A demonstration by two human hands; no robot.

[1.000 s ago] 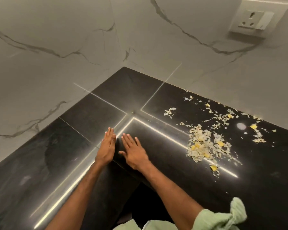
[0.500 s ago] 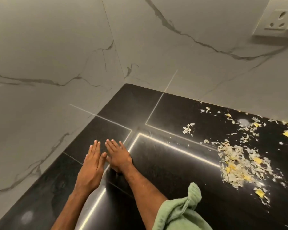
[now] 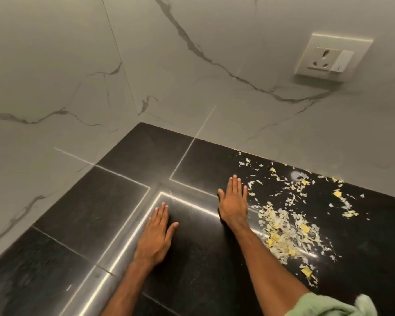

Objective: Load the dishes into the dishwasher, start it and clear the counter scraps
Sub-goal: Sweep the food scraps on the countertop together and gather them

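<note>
— Black polished stone forms the counter [image 3: 82, 208], set into a corner between pale walls [image 3: 55, 65] veined in grey like marble. Where do the scraps lie?

— The scraps [image 3: 283, 231] are on the right part of the counter: pale shreds mixed with small yellow bits. They are thickest in a heap just beside the right forearm and thin out toward the back wall, a few reaching its foot.

— And the hands?

— Both are palm down with straight fingers, and neither holds anything. The left hand [image 3: 156, 233] rests flat on the stone nearer the person, fingers together and thumb spread to the side. The right hand [image 3: 234, 201] reaches farther back, fingers pressed together, its little-finger edge just beside the loose shreds at the left margin of the scatter. I cannot tell whether it touches any of them.

— Are the hands close to each other?

— Apart, with bare dark stone between them.

— Anything else?

— A bright reflected line [image 3: 113, 265] bends across the counter, passing by the left hand's fingertips. A white wall socket [image 3: 331, 57] with a switch on the same plate sits high on the back wall, above the scraps. A pale green cloth [image 3: 324, 304] shows at the lower right, over the right arm.
</note>
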